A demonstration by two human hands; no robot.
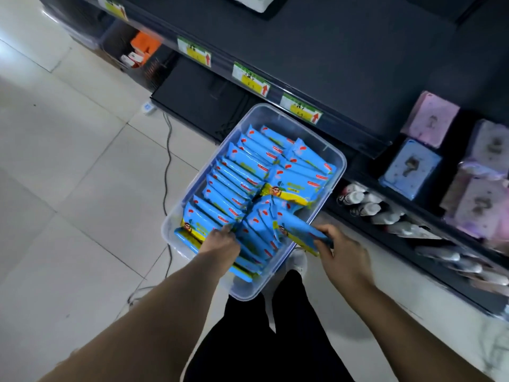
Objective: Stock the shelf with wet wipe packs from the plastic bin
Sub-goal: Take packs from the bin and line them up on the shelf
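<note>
now your right hand (343, 253) grips a pack (300, 230) over the bin (341, 172); your left hand (220, 241) reaches inside it, grip unclear.

left hand (220, 241): fingertips buried among wet wipe packs (248, 172) in plastic bin (339, 164), grip unreadable | right hand (341, 252): fingers partly behind held pack (300, 230) | price tags (250, 78): print too blurred to read | pink packs (479, 208), bottles (366, 206) at right: smeared, labels illegible | shelf (330, 51): cut by top and right edges | forearms (154, 312): run off bottom edge
</note>
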